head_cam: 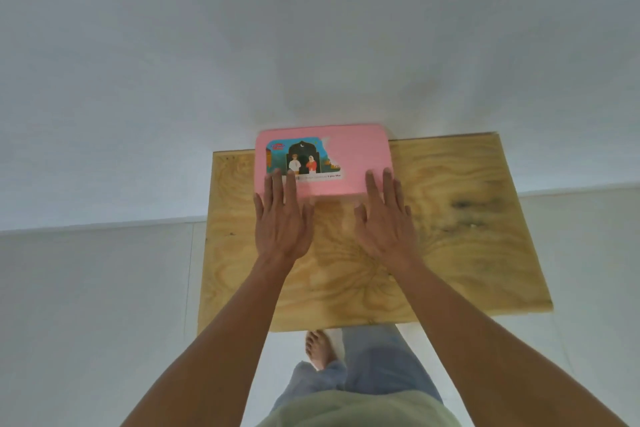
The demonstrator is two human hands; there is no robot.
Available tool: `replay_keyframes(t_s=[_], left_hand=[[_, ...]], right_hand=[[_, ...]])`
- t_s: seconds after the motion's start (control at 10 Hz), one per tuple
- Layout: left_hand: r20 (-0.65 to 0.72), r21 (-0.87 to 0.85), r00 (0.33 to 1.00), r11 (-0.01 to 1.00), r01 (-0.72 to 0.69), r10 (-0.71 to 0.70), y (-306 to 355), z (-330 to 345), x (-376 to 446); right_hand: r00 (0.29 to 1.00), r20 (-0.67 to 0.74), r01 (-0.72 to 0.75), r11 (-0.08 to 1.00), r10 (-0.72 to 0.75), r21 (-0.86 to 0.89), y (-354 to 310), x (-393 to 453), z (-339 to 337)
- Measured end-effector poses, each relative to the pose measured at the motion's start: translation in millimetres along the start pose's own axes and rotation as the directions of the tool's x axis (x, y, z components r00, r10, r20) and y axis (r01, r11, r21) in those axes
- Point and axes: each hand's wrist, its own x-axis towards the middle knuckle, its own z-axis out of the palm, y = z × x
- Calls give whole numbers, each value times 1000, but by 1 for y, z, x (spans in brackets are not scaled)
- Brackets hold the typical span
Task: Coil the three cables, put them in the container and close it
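Observation:
A pink container [356, 152] with its lid on and a colourful picture sticker on top stands at the far edge of the wooden table [450, 236]. My left hand [282, 218] lies flat with straight fingers resting on the lid's near left part. My right hand [386, 218] lies flat too, its fingertips on the lid's near right part. No cable is in view.
A white wall rises right behind the table. The floor around the table is white. My legs in blue jeans and a bare foot [320, 348] show below the table's near edge.

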Motion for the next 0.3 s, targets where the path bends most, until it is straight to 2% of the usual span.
replay_keyframes(t_s=[0.2,0.3], left_hand=[[108,-62,991,994,87,-80,-15,13,-78],[117,-87,985,987,136,-125,-42,26,-136]], right_hand=[[998,59,-37,999,36,1,23,-88,30],[993,119,-18,999,13,41,48,-139,47]])
